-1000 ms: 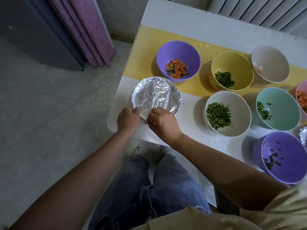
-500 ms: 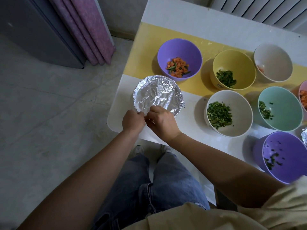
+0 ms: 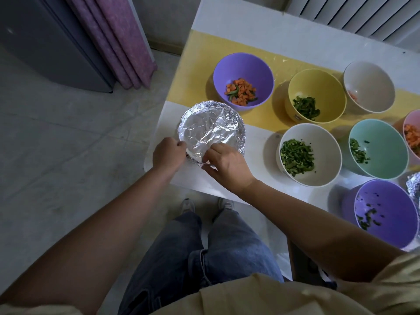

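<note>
1 grey cabinet (image 3: 45, 42) fills the upper left of the frame, with a folded purple curtain (image 3: 113, 37) just right of it reaching down to the floor. Left of centre, the left hand (image 3: 168, 155) sits at the lower-left rim of the foil-covered bowl (image 3: 211, 126), its fingers curled tight and pinching the crinkled foil edge there. That bowl stands on the white corner of the table (image 3: 238, 28), a little above the middle of the frame, its whole top wrapped in silver foil so that nothing inside shows. Just right of the left hand, the right hand (image 3: 227, 164) lies over the lower rim, fingers bent downward and gripping the foil where it folds under; the 2 hands are near each other but apart. Below them, in the lower middle, blue jeans (image 3: 193, 258) and 2 pale shoes (image 3: 188, 205) show. Above and right of the wrapped bowl, on the yellow stripe, a purple bowl (image 3: 243, 64) holds orange cubes mixed with green bits. Further right come a yellow bowl (image 3: 318, 87) with green strips and, below it, a white bowl (image 3: 318, 130) of chopped greens. Toward the right edge stand an off-white bowl (image 3: 368, 87) in the upper right, a mint bowl (image 3: 381, 142) with a few green scraps, a pink bowl (image 3: 409, 119) cut by the frame edge, and a second purple bowl (image 3: 391, 212) at lower right, with a scrap of foil (image 3: 414, 189) at the very edge
</note>
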A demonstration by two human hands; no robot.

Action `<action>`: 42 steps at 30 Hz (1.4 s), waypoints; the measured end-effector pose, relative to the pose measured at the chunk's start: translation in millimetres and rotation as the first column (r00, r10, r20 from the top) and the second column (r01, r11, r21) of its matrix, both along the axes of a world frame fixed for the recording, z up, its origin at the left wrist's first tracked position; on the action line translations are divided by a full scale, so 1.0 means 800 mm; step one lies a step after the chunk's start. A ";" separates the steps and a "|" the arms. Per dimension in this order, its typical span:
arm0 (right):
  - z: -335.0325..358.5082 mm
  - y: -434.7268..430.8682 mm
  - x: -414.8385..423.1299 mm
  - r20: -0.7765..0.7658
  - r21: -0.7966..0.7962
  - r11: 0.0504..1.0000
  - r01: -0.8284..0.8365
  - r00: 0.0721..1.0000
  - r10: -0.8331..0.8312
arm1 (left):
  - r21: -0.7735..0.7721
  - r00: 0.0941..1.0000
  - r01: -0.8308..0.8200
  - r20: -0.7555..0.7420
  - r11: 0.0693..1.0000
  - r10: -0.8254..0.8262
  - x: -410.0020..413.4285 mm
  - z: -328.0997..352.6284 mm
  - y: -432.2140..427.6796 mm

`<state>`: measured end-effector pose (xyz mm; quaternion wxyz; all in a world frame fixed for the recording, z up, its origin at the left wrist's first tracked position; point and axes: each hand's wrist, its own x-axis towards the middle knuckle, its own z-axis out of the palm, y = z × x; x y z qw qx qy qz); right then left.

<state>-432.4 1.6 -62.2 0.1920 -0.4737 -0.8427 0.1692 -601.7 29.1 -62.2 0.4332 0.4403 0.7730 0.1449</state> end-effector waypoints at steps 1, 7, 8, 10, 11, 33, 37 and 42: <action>-0.001 0.000 0.000 -0.001 0.013 1.000 0.002 1.000 -0.002 | -0.002 1.000 -0.025 0.001 1.000 0.025 0.003 0.005 -0.003; -0.009 0.000 -0.011 -0.005 0.035 0.998 -0.046 0.999 0.046 | 0.039 0.996 -0.031 -0.081 0.999 0.034 0.028 0.009 -0.022; -0.008 0.000 -0.013 -0.012 0.032 0.999 -0.040 0.999 0.040 | 0.044 0.994 -0.040 -0.097 0.998 0.044 0.029 0.009 -0.021; -0.007 -0.001 -0.016 -0.025 0.034 0.999 -0.019 0.999 0.020 | 0.026 0.995 -0.062 -0.075 0.998 0.064 0.028 0.007 -0.016; -0.008 -0.001 -0.016 -0.032 0.036 0.999 -0.007 0.999 0.008 | 0.014 0.996 -0.073 -0.042 0.997 0.074 0.027 0.006 -0.015; -0.004 0.000 -0.008 0.000 0.028 1.000 0.003 1.000 -0.003 | -0.153 0.978 -0.098 0.166 0.983 0.124 0.026 0.014 -0.010; -0.006 0.000 -0.006 -0.019 0.022 1.000 0.007 1.000 -0.006 | -0.153 0.964 -0.151 0.194 0.977 0.180 0.026 0.016 -0.014; -0.010 0.000 -0.012 -0.038 0.030 1.000 0.008 0.999 -0.007 | -0.245 0.930 -0.176 0.276 0.954 0.242 0.036 0.016 -0.026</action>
